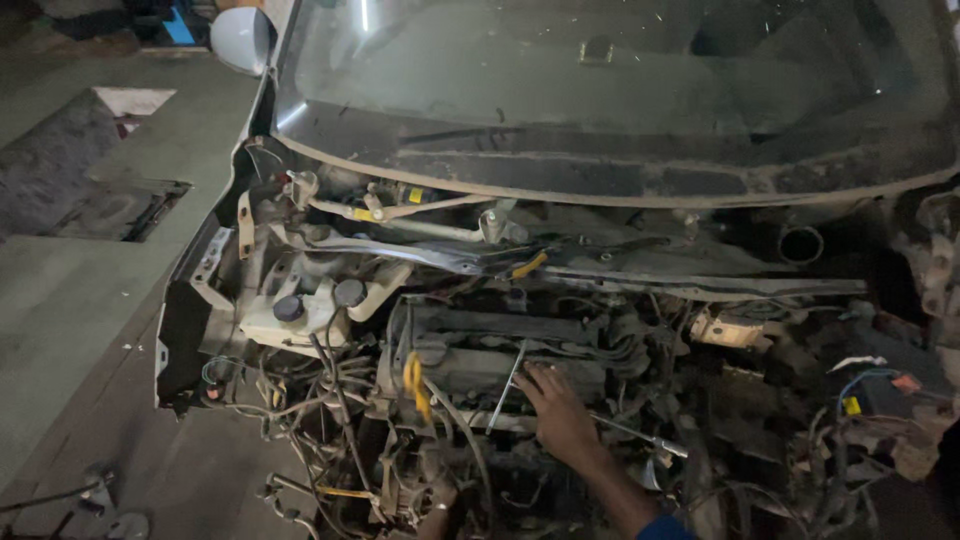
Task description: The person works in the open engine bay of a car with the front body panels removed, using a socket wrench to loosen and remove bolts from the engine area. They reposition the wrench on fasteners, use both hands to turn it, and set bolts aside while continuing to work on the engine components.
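Observation:
My right hand (558, 412) lies flat on top of the dusty engine (470, 365), fingers spread and holding nothing. Its arm, in a blue sleeve, comes in from the bottom right. A thin metal rod tool (508, 385) stands tilted just left of the fingertips. A second long metal tool (640, 436) lies just right of that wrist. What looks like part of my left hand or wrist (440, 517) shows at the bottom edge among the hoses; its fingers are hidden.
The car has no bonnet, and the windscreen (600, 80) fills the top. A white fluid reservoir with black caps (300, 312) sits at left. Yellow dipstick handle (412, 375), loose wires and hoses (330, 420) surround the engine. Concrete floor (70, 300) lies to the left.

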The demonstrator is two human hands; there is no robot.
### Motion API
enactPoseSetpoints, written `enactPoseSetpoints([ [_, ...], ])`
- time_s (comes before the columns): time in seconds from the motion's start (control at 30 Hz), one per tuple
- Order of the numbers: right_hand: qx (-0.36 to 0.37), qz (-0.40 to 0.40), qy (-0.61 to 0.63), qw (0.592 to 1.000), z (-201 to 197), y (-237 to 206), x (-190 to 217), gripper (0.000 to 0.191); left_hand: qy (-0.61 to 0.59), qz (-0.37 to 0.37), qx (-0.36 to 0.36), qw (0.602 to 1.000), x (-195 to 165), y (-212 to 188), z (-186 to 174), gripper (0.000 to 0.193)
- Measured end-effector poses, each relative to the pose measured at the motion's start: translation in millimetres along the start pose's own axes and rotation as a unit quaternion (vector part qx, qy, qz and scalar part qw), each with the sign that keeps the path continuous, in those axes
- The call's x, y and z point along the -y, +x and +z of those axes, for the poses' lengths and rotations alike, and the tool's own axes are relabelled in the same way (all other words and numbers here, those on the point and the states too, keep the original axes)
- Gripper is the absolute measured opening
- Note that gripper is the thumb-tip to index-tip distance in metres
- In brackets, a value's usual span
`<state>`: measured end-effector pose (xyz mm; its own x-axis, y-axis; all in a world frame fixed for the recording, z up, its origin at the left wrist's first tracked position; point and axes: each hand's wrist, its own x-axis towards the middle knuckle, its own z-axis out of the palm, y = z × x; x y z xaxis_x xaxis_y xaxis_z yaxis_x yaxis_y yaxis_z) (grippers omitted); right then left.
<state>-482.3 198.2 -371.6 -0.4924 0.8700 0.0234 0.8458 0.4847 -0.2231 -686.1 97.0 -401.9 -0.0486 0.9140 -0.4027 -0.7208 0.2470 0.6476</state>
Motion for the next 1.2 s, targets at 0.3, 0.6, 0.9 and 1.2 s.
enactPoseSetpoints([
  [0.3, 0.019, 0.024, 0.017, 0.999, 6.4, 1.5, -1.3, 0.063, 0.181, 0.553, 0.080, 0.810, -144.4, -12.4, 45.5, 0.011],
  [0.6, 0.021, 0.054, 0.040, 0.998, 18.2, 5.5, -14.7, 0.057, 0.587, 0.600, -0.004, 0.544, -382.7, 42.3, 112.7, 0.039],
  [0.9, -0.018, 0.009, 0.037, 0.999, 11.8, 22.6, -22.5, 0.058, 0.765, 0.430, -0.050, 0.477, -360.1, 178.1, 4.3, 0.038],
  [1.2, 0.011, 0.057, 0.052, 0.997, 8.0, 34.5, -18.9, 0.056, 0.729, 0.502, 0.033, 0.465, -290.7, 276.7, 92.5, 0.041],
])
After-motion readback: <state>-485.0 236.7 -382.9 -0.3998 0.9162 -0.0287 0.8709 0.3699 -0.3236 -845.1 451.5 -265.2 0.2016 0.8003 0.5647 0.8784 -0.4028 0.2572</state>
